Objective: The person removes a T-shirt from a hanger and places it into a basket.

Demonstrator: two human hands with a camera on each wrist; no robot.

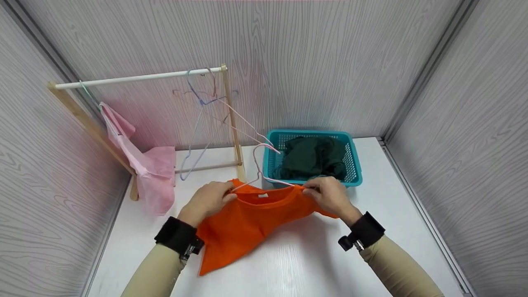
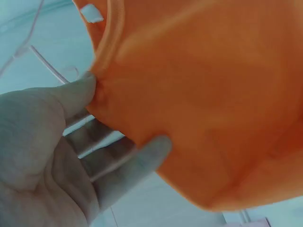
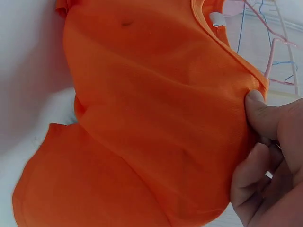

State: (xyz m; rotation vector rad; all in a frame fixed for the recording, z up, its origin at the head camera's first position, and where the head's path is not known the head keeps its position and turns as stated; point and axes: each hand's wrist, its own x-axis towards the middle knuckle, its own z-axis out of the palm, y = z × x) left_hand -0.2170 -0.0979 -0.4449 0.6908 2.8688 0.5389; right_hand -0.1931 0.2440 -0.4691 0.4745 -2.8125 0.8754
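Observation:
Between my hands hangs an orange T-shirt point(image 1: 258, 220), held above the white table with its neckline facing up. A pink hanger point(image 1: 259, 165) sits inside the neck, its hook standing up out of the collar and its arms running under the shoulders. My left hand point(image 1: 210, 198) pinches the left shoulder between thumb and fingers. At the other shoulder my right hand point(image 1: 330, 194) pinches the cloth. In the right wrist view the thumb point(image 3: 260, 109) presses on the fabric beside the collar. A white label point(image 2: 92, 13) shows inside the neck in the left wrist view.
A wooden rack with a white rod point(image 1: 140, 77) stands at the back left. On it hang a pink garment point(image 1: 154, 173), a blue hanger point(image 1: 196, 136) and another pink hanger point(image 1: 243, 117). Behind the shirt, a teal basket point(image 1: 354, 165) holds dark green cloth point(image 1: 313, 156). Panels enclose the table.

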